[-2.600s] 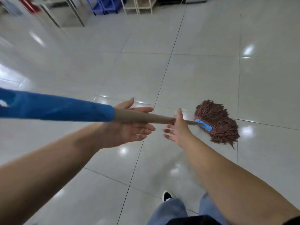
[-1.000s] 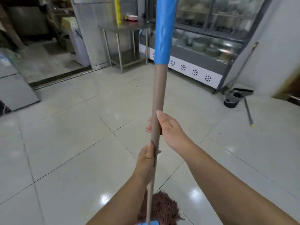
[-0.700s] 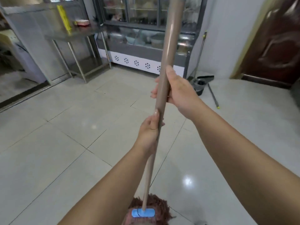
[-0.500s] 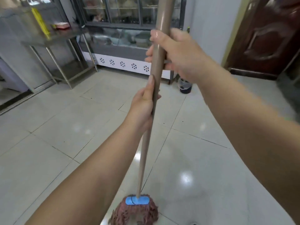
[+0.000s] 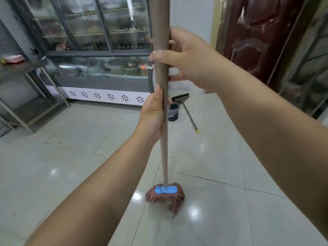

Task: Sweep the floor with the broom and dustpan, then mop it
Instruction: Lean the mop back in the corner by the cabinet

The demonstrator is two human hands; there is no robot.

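Note:
The mop stands nearly upright in front of me, its brown handle [image 5: 164, 148] running up out of the top of the view. Its reddish-brown string head [image 5: 166, 197] with a blue clamp rests on the glossy white tile floor [image 5: 71, 166]. My right hand [image 5: 186, 59] grips the handle high up, fingers wrapped round it. My left hand [image 5: 153, 116] grips the handle lower down. A broom [image 5: 185, 107] lies on the floor beyond, its dark head next to a small dark bin [image 5: 173, 111].
A glass-fronted display fridge [image 5: 99, 68] stands along the back wall. A steel table [image 5: 19, 89] is at the left. A dark red door [image 5: 262, 38] is at the right, with a metal rack [image 5: 308, 68] beside it.
The view has swung from the floor up toward the fridge and door. The mop went from lying low and sideways to upright, and both hands now grip its handle closer to me.

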